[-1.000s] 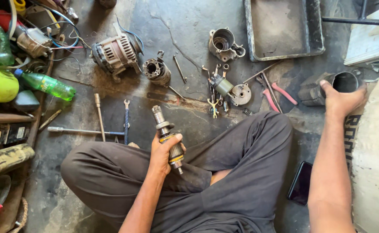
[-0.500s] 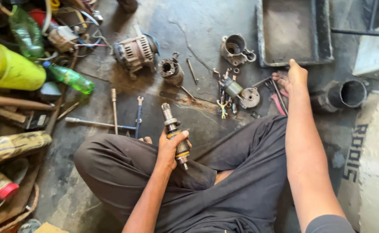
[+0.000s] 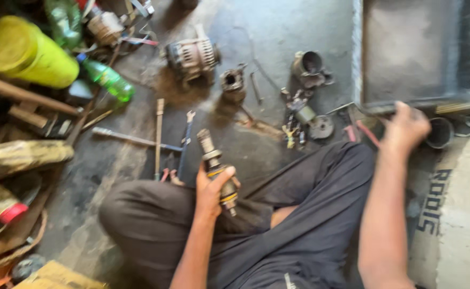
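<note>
**Right hand grabs a long tool**

Since half a second ago, the right hand has come off the floor and now closes around a long dark tool on the right side, near the grey tray. I cannot tell what kind of tool it is, because it is blurry.

On the far left lies a yellow jug, with a green bottle just beside it. Nearer the middle, a thin rod and a wrench lie on the dirty floor. Far behind them sits a grey motor.

In the middle, the left hand is wrapped tight around a metal shaft part. It is held up over the left knee, its thin end pointing far and a bit left.

To the right of it, small metal parts lie in a little heap on the floor. A dark round cup sits just right of the right hand.
</note>
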`<state>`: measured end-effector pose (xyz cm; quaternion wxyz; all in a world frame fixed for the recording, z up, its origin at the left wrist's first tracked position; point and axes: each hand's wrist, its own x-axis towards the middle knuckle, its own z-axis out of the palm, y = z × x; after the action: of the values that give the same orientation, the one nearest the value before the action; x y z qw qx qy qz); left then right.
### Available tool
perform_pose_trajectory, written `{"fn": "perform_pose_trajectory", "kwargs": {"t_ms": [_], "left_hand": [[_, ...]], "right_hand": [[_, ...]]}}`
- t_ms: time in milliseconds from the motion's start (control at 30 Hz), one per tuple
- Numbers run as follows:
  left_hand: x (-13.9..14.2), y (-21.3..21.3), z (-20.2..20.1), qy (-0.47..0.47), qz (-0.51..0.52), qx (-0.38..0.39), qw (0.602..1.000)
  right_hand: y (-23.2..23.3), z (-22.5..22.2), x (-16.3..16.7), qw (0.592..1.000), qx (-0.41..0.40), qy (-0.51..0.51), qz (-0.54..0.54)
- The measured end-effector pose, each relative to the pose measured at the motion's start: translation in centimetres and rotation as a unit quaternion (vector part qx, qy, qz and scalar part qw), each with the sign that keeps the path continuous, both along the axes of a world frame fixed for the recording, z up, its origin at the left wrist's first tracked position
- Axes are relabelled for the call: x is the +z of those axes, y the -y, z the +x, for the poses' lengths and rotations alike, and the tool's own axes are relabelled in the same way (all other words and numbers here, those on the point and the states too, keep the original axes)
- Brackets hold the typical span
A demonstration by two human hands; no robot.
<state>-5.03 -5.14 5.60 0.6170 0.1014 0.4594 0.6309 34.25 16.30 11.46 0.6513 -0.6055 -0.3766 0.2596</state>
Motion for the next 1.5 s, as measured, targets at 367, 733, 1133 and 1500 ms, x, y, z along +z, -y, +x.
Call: {"fn": "perform_pose_trajectory", "kwargs": {"t_ms": [367, 733, 1133, 1500], "left_hand": [[8.8, 0.7, -8.8, -0.022, 0.087, -0.086, 0.992], [13.8, 5.6, -2.7, -0.113, 0.052, -0.063, 0.99], [5.8, 1.7, -1.0, -0.227, 0.009, -0.183, 0.956], [-1.7, -0.2, -7.1, -0.115, -0.027, -0.144, 0.983]], "right_hand": [[17.7, -5.2, 2.5, 0.905, 0.163, 0.359, -0.156], [20.9, -8.8, -10.4, 0.88, 0.319, 0.134, -0.325], [22.2, -8.3, -7.6, 0.849, 0.116, 0.37, -0.358], [20.9, -11.1, -6.0, 0.882, 0.012, 0.349, -0.316]]}}
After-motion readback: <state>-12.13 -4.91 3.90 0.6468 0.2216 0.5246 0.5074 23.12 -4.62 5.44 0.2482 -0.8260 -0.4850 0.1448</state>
